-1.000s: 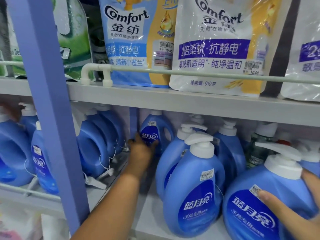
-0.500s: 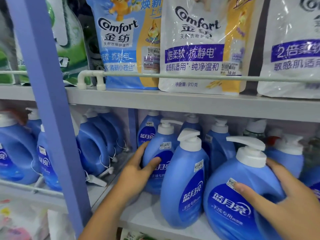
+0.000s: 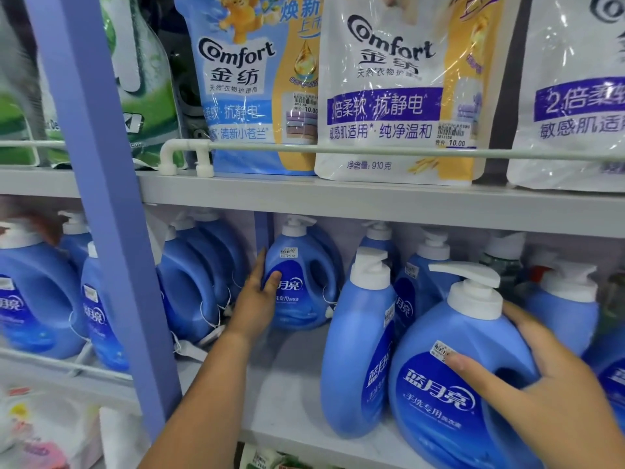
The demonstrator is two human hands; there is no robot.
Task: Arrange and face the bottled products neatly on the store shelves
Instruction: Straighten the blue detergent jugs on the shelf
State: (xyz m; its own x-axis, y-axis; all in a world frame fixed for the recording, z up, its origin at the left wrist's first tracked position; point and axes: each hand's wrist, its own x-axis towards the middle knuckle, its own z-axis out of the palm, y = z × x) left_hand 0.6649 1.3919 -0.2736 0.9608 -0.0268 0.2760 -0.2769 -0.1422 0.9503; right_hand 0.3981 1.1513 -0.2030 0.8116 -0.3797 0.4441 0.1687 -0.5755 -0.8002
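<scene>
Pulling the back-row detergent bottle [image 3: 297,275] forward by its left side alone risked twisting it off square or knocking it into the pump bottle [image 3: 362,343] standing beside it, whose tall narrow body looked likely to topple. The left hand [image 3: 255,301] wrapped that rear bottle's edge on the lower shelf [image 3: 291,401], thumb across the label and fingers behind. The right hand [image 3: 541,377] gripped the large front bottle [image 3: 463,384], thumb on its face, fingers spread round its handle side

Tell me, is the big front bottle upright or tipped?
Tipped: the big front bottle leans left, its pump head off vertical, held by the right hand.
</scene>
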